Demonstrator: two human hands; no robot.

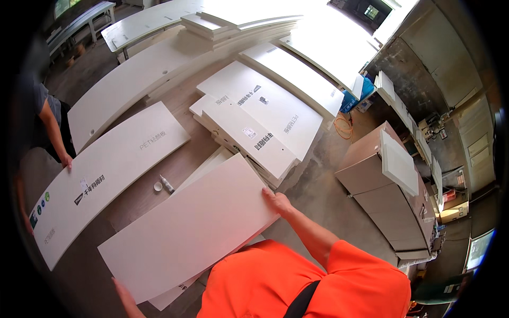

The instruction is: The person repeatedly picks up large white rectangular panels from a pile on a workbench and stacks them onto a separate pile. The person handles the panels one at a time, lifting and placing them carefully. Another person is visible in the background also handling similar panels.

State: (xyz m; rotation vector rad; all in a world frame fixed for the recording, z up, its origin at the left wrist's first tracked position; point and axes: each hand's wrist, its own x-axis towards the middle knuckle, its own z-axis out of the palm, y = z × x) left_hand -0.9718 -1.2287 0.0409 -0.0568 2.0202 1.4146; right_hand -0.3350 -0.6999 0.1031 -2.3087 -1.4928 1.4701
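A long plain white board [185,225] lies slanted in front of me, above other boards. At its right end my right hand [277,202] grips the edge, the fingers partly hidden under it. My left hand [123,294] holds the lower left edge, most of its fingers out of sight behind the board. Under the near side a second white panel [168,298] sticks out a little. Just beyond the board, a small tube [166,183] and a round white lid-like piece [158,186] rest on the wooden tabletop [135,204].
At the left, a co-worker's hand [66,160] touches the edge of a printed white board [111,175]. Stacked printed panels [254,116] stand ahead, with further boards [143,74] behind. To the right are a brown cabinet-like stack [379,196], an orange hose [343,129] and a blue bag [349,102].
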